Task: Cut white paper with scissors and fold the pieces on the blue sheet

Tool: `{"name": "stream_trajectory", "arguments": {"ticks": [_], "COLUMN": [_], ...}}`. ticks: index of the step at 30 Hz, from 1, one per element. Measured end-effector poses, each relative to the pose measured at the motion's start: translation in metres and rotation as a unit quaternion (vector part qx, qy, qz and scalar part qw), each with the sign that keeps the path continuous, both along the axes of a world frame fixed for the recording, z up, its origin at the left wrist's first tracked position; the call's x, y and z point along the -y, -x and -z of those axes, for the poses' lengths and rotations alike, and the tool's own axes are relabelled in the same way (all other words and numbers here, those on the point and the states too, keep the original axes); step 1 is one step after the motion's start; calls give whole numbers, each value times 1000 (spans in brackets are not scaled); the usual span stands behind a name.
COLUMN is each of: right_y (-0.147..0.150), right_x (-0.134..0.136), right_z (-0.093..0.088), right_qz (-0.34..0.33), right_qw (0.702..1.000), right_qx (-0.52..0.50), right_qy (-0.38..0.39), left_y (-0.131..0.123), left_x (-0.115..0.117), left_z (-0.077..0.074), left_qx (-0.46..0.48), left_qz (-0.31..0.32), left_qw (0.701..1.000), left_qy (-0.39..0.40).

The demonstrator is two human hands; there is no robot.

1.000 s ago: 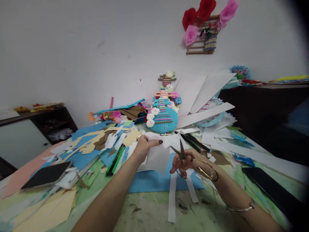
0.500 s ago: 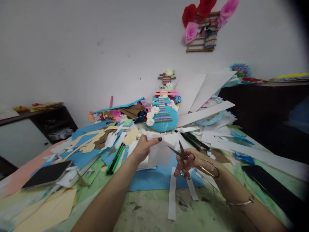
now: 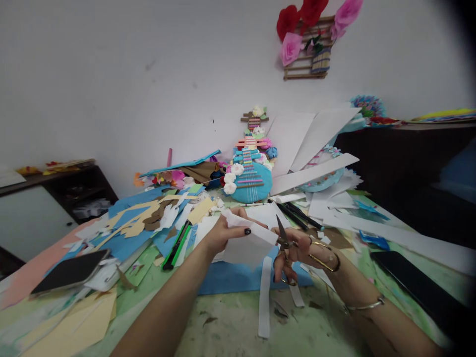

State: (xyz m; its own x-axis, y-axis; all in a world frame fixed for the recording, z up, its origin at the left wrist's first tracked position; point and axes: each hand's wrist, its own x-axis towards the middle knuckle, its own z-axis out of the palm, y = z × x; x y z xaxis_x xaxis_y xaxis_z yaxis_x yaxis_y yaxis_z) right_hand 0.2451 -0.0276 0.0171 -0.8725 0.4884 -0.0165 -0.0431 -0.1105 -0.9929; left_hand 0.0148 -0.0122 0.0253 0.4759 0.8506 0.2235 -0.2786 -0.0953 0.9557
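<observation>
Fingers of the left hand [image 3: 220,236] pinch a white sheet [image 3: 248,249] above the table [image 3: 223,327], those of the right hand [image 3: 300,245] looped through scissors [image 3: 283,235] whose parted blades meet the sheet's three o'clock edge — apparently a cut in hand, the next squeeze calling for steady tension.

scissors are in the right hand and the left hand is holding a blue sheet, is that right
Not quite: the head view shows the left hand holding a white sheet; the blue sheet lies on the table. The scissors are in the right hand, as you say.
</observation>
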Motion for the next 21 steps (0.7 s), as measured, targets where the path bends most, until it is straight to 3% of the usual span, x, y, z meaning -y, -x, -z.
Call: {"name": "stream_trajectory", "arguments": {"ticks": [4, 13, 21], "right_y": [3, 6, 5], "right_x": [4, -10, -1], "right_z": [-4, 10, -8], "right_qz": [-14, -76, -31], "right_qw": [1000, 994, 997], "right_qx": [16, -57, -21], "right_qy": [-9, -61, -68], "left_y": [-3, -6, -8], "left_x": [1, 1, 2], "left_z": [4, 8, 2], "left_qx": [-14, 19, -21], "left_qz": [-1, 11, -4], "left_qw": [1000, 1000, 1000], "left_qy": [11, -6, -4]}}
